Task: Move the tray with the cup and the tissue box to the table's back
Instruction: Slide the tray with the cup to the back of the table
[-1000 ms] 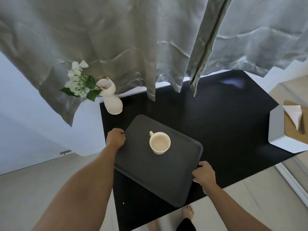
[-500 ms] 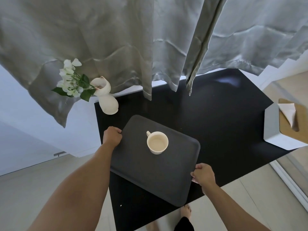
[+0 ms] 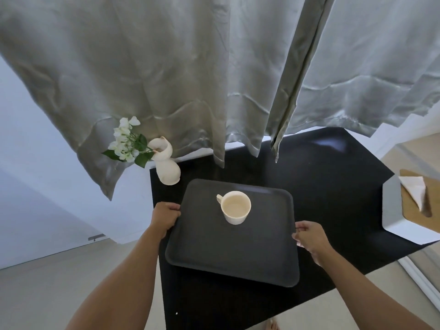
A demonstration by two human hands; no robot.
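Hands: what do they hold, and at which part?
Both hold the tray: left hand at its left edge, right hand at its right edge.

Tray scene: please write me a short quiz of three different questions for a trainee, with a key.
1. True or false: the cup stands on the tray.
2. Which thing is nearest the tray's back left corner? A) tissue box B) vase C) curtain
3. Fill in: the left hand and the right hand each grip one ____ of the tray.

Key: 1 true. 2 B. 3 side (the left and right edges); the tissue box sits apart at the table's right edge.
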